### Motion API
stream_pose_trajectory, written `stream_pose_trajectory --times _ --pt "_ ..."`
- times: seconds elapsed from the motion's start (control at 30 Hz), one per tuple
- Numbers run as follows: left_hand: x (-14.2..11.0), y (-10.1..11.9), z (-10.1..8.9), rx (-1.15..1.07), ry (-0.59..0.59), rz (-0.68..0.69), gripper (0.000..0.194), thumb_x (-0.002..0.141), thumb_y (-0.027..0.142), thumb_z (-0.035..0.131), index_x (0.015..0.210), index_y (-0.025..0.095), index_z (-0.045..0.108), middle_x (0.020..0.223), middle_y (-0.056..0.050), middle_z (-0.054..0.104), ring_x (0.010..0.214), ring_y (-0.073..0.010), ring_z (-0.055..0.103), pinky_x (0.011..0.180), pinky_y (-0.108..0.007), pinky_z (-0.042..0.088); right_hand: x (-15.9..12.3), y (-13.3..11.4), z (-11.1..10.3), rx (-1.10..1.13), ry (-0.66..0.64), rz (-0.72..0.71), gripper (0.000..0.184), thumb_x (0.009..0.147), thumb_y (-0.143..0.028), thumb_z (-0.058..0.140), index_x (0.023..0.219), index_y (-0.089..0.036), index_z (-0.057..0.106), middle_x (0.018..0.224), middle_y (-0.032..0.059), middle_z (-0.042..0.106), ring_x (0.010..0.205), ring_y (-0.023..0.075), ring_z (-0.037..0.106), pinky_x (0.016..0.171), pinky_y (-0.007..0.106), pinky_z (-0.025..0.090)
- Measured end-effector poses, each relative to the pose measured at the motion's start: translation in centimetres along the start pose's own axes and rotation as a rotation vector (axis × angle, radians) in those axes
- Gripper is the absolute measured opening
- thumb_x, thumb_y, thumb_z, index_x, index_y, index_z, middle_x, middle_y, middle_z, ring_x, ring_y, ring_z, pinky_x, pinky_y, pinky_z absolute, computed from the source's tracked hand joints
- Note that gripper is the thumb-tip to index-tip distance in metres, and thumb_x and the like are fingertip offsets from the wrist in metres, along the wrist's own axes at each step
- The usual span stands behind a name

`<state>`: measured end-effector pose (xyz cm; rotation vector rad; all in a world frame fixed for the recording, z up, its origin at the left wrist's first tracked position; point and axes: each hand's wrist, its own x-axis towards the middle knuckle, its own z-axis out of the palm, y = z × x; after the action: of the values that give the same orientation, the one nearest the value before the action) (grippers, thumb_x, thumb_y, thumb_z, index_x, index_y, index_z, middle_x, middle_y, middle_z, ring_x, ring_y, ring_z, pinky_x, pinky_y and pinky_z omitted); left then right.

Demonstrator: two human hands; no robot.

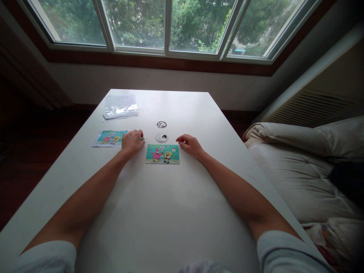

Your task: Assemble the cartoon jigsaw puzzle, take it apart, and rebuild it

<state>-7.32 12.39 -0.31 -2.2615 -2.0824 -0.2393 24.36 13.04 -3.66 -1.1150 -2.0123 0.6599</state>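
Observation:
A small cartoon jigsaw puzzle (162, 154) lies flat on the white table (170, 212), nearly whole, with a gap near its upper right. My left hand (132, 141) rests just left of the puzzle's top edge, fingers curled around a small greenish puzzle piece (142, 138) that peeks out at the fingertips. My right hand (190, 144) rests on the table at the puzzle's upper right corner, fingers loosely curled; nothing shows in it. A printed picture sheet (109, 138) of the same cartoon lies to the left of my left hand.
A clear plastic bag (120, 107) lies at the back left of the table. Two round cable holes (161, 131) sit in the tabletop behind the puzzle. A cream cushioned seat (301, 170) stands close to the table's right edge. Windows run along the far wall.

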Motion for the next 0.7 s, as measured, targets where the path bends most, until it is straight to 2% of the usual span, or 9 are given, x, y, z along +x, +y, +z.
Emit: stream_pose_trajectory --times 0.13,0.23,0.3,0.43,0.7 --pt "-0.1 0.4 0.1 -0.131 0.027 0.006 0.018 0.089 0.026 0.055 0.104 0.025 0.066 0.100 -0.005 0.074 0.094 -0.0253 0.068 0.085 -0.038 0.046 0.0 0.1 0.0 0.013 0.009 -0.012 0.021 0.084 -0.020 0.058 0.096 -0.021 0.075 0.088 0.0035 0.067 0.078 0.0163 0.058 0.073 0.030 0.047" --pt "-0.5 1.4 0.1 -0.296 0.061 0.014 0.026 0.090 0.025 0.057 0.115 0.027 0.062 0.096 -0.001 0.076 0.084 -0.0218 0.068 0.078 -0.034 0.047 0.0 0.1 0.1 0.011 0.006 -0.011 0.021 0.085 -0.020 0.058 0.097 -0.021 0.075 0.088 0.0036 0.068 0.079 0.0160 0.059 0.072 0.029 0.047" --pt "-0.8 2.3 0.0 -0.424 0.073 0.043 0.032 0.091 0.025 0.058 0.123 0.028 0.058 0.095 -0.001 0.076 0.080 -0.0195 0.068 0.073 -0.031 0.047 0.0 0.0 0.2 0.011 0.011 -0.009 0.020 0.086 -0.020 0.059 0.097 -0.021 0.075 0.089 0.0034 0.069 0.081 0.0162 0.060 0.072 0.028 0.047" --pt "-1.8 4.3 -0.1 -0.631 0.044 0.141 0.036 0.089 0.022 0.063 0.123 0.028 0.055 0.094 0.001 0.075 0.075 -0.0158 0.067 0.073 -0.027 0.047 -0.1 -0.8 0.7 0.042 0.013 -0.017 0.017 0.088 -0.022 0.061 0.098 -0.023 0.075 0.093 0.0042 0.070 0.087 0.0175 0.062 0.067 0.026 0.046" --pt "-3.6 7.0 -0.1 -0.724 -0.040 0.219 0.033 0.088 0.021 0.065 0.119 0.030 0.056 0.094 0.003 0.075 0.072 -0.0138 0.066 0.070 -0.025 0.047 -0.3 -3.0 1.2 0.049 -0.056 -0.086 0.011 0.090 -0.029 0.068 0.094 -0.022 0.076 0.087 0.0033 0.070 0.081 0.0162 0.062 0.070 0.028 0.046"
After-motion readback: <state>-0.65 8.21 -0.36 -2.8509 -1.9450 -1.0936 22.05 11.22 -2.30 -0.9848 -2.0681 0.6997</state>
